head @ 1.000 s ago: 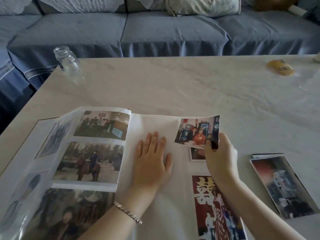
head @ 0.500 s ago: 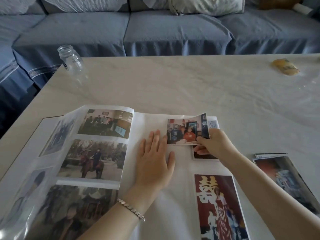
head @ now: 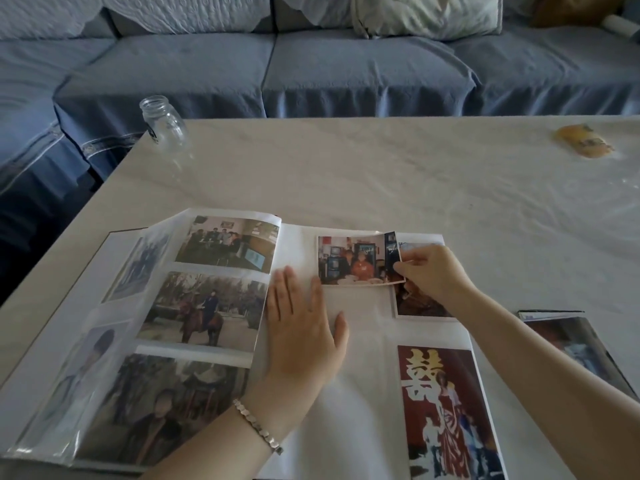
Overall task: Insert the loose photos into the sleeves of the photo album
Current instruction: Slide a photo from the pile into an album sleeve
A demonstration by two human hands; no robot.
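1. The album lies open; its lifted left leaf shows three sleeved pictures.
2. The left hand presses flat on the right page.
3. One loose photo, a red-toned indoor group, lies at that page's top, its right edge pinched by the right hand.

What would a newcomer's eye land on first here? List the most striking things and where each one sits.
The open photo album fills the near side of the table, with the left hand flat on its white right page. At that page's top, the right hand pinches a loose photo by its right edge. A stack of prints lies right of the album; a glass jar stands at the table's far left corner.
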